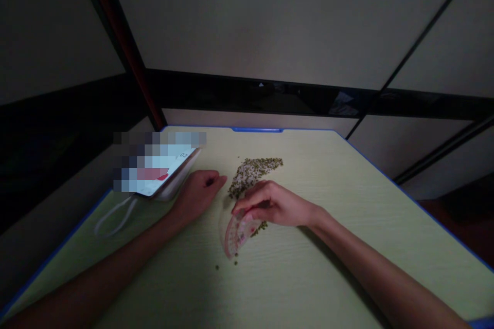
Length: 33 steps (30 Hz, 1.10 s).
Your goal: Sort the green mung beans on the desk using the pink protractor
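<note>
A heap of small green beans (252, 172) lies on the pale green table (347, 247), spread in a wedge. My right hand (274, 204) is closed on a clear pinkish protractor (237, 234), its edge resting on the table beside the beans. A few beans lie under and next to the protractor. My left hand (198, 193) rests on the table left of the heap, fingers curled loosely with nothing visible in them.
A phone (170, 172) with a lit screen leans on a white block at the table's left, with a white cord (116, 216) looping toward the edge. The table has a blue rim (257, 129). Stray beans (217, 267) lie near the front.
</note>
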Motion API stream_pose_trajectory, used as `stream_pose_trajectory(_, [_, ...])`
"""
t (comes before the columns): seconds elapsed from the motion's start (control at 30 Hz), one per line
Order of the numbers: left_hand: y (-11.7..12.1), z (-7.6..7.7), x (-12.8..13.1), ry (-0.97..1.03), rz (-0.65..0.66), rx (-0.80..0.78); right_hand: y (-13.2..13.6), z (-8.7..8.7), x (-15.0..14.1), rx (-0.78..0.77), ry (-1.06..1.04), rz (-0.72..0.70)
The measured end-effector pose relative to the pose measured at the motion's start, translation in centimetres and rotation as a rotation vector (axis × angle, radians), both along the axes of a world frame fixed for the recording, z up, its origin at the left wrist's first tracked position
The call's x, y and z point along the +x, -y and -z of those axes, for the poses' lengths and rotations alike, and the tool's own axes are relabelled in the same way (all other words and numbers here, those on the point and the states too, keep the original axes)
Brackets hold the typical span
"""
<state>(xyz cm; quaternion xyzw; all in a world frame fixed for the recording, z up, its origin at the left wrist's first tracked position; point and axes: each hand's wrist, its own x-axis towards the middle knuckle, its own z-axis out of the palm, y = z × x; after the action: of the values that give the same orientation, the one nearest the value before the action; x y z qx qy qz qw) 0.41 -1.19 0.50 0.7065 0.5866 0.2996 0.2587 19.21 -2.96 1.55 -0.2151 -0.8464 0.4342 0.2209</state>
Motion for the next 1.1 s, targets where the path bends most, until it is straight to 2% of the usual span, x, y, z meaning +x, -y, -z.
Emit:
stream_pose_trajectory(0.07, [0.0,0.0,0.0,0.002,-0.003,-0.007,0.0,-0.4,0.6,-0.068,-0.042,0.099])
stream_pose_trajectory(0.13, [0.0,0.0,0.0,0.002,-0.007,-0.008,-0.2,-0.9,1.8,-0.104,-0.110,0.289])
stream_pose_trajectory(0.27, [-0.1,0.0,-0.1,0.003,0.004,0.002,-1.3,-1.5,5.9,-0.065,-0.194,0.703])
stream_pose_trajectory(0.37, [-0.1,0.0,-0.2,0.006,0.013,0.010,-2.0,-1.2,8.9,-0.134,-0.130,0.845])
stream_pose_trajectory(0.47, [-0.2,0.0,-0.2,0.000,0.017,0.011,-2.2,-0.6,10.2,-0.225,-0.074,0.851])
stream_pose_trajectory(0.63, [-0.3,0.2,-0.2,-0.002,0.028,0.033,-1.9,0.1,9.6,-0.304,-0.042,0.822])
stream_pose_trajectory(0.9, [-0.5,0.8,-0.2,-0.001,0.023,0.060,-1.5,0.8,9.3,-0.214,0.090,0.819])
stream_pose_trajectory(1.1, [-0.6,1.0,-0.2,0.016,0.006,0.076,0.4,1.1,8.1,-0.163,0.186,0.762])
